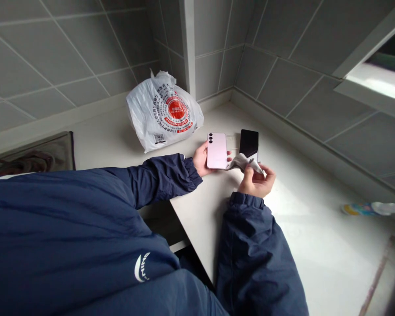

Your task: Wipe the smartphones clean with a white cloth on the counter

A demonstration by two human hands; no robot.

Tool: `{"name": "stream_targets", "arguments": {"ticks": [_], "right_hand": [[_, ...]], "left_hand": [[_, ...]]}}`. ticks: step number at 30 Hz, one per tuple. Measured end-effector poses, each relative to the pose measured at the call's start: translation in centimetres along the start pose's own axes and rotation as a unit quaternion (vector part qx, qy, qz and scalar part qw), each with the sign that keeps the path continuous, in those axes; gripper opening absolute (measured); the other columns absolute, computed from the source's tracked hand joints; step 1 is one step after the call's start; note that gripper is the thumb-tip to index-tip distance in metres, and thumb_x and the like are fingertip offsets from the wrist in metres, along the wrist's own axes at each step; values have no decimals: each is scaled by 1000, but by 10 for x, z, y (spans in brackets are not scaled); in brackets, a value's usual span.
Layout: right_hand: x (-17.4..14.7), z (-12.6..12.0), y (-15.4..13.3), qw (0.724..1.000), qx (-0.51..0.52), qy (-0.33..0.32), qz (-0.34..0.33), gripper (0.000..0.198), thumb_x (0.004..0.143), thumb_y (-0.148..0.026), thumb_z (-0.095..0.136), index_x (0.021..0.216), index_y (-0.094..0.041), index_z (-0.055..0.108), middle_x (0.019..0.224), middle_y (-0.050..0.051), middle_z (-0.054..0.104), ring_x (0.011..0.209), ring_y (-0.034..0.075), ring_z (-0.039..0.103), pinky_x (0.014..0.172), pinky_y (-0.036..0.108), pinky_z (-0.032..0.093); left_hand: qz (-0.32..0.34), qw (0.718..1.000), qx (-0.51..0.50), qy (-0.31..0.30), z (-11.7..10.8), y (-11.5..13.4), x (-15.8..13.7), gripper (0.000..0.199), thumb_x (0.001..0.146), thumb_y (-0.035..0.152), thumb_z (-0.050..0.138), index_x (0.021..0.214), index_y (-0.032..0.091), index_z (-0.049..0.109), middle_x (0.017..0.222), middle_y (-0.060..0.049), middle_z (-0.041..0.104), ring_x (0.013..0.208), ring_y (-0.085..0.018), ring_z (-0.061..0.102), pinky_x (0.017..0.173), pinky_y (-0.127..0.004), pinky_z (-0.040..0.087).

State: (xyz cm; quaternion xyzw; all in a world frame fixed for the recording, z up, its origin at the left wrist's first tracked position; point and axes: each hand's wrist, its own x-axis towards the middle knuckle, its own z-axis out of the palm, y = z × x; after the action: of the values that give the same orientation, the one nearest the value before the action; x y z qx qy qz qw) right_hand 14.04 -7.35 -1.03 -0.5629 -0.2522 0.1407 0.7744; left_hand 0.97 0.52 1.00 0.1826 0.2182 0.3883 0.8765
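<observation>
A pink smartphone (pixel 217 151) lies back side up in my left hand (pixel 201 160), three camera lenses at its upper left corner. The fingers wrap around it from below, their tips showing at its right edge. My right hand (pixel 258 181) pinches a crumpled light grey cloth (pixel 245 162), which reaches to the phone's lower right corner. Just beyond the cloth, a black smartphone (pixel 249 142) rests on the white counter (pixel 296 193), its lower part covered by the cloth. Between the two phones a clear flat item (pixel 232 141) lies on the counter, partly hidden.
A white plastic bag (pixel 161 114) with red and black print stands behind my left hand. Grey tiled walls (pixel 276 83) meet at the back corner. To the right lies a colourful bottle or tube (pixel 358 209). At far left a sink or tray (pixel 52 151) borders the counter.
</observation>
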Motion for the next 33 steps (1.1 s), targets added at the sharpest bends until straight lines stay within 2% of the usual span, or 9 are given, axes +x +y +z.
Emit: {"name": "stream_targets", "arguments": {"ticks": [3, 6, 9, 12, 18, 21, 24, 29, 33], "right_hand": [[-17, 2, 3, 975, -131, -140, -109, 60, 83, -28, 63, 140, -21, 46, 105, 10, 77, 93, 23, 77, 83, 37, 62], [-34, 4, 8, 894, -221, -318, -226, 82, 88, -24, 55, 161, -16, 19, 141, 20, 64, 139, 31, 55, 111, 54, 49], [-42, 4, 14, 831, -322, -357, -281, 59, 94, -25, 52, 151, -16, 43, 157, 20, 49, 154, 37, 33, 117, 66, 36], [-38, 0, 16, 815, -349, -344, -311, 43, 96, -18, 47, 137, -16, 59, 158, 18, 47, 155, 35, 30, 117, 63, 39], [-20, -11, 9, 851, -235, -268, -385, 39, 93, -12, 52, 129, -14, 67, 149, 20, 56, 148, 32, 44, 114, 53, 47], [-16, -15, 5, 892, -241, -167, -344, 37, 92, -16, 59, 126, -20, 72, 123, 14, 64, 113, 27, 64, 92, 46, 59], [-13, -16, 3, 924, -237, -94, -285, 31, 93, -20, 60, 120, -19, 77, 94, 7, 56, 78, 16, 59, 64, 32, 57], [-9, -16, -4, 941, -221, -105, -232, 32, 96, -24, 58, 123, -19, 75, 93, 6, 57, 72, 12, 58, 60, 27, 56], [-7, -14, -11, 946, -206, -138, -211, 30, 96, -24, 58, 120, -19, 75, 92, 5, 64, 67, 10, 59, 58, 26, 57]], "left_hand": [[-3, 1000, -7, 6, 1, -2, 2, 64, 104, 54, 26, 143, 11, 55, 106, -19, 74, 91, -31, 74, 87, -46, 54], [-1, 1000, -25, 19, 3, -2, 5, 65, 106, 51, 23, 144, 9, 54, 111, -19, 74, 98, -30, 74, 95, -45, 54], [-7, 999, -40, 22, 4, -2, 6, 66, 106, 50, 23, 146, 8, 53, 115, -20, 74, 101, -30, 73, 100, -46, 53], [-13, 999, -34, 17, 4, -3, 7, 69, 105, 53, 22, 147, 7, 52, 114, -22, 74, 99, -30, 74, 97, -47, 54], [7, 999, -18, 28, 6, -4, 8, 66, 106, 52, 23, 144, 8, 54, 105, -19, 75, 89, -28, 75, 87, -41, 57], [3, 1000, 0, 24, 7, -6, 6, 68, 104, 55, 23, 143, 9, 55, 103, -20, 75, 87, -31, 75, 83, -45, 57], [0, 1000, 10, 27, 9, -7, 4, 68, 104, 56, 23, 143, 10, 54, 101, -20, 75, 87, -33, 75, 82, -49, 57], [-10, 999, 25, 37, 13, -9, 5, 69, 104, 57, 21, 144, 12, 54, 102, -20, 75, 86, -35, 74, 80, -52, 56], [12, 997, 12, 73, 15, -11, 8, 65, 106, 53, 24, 139, 9, 58, 98, -16, 76, 85, -28, 74, 85, -43, 56]]}}
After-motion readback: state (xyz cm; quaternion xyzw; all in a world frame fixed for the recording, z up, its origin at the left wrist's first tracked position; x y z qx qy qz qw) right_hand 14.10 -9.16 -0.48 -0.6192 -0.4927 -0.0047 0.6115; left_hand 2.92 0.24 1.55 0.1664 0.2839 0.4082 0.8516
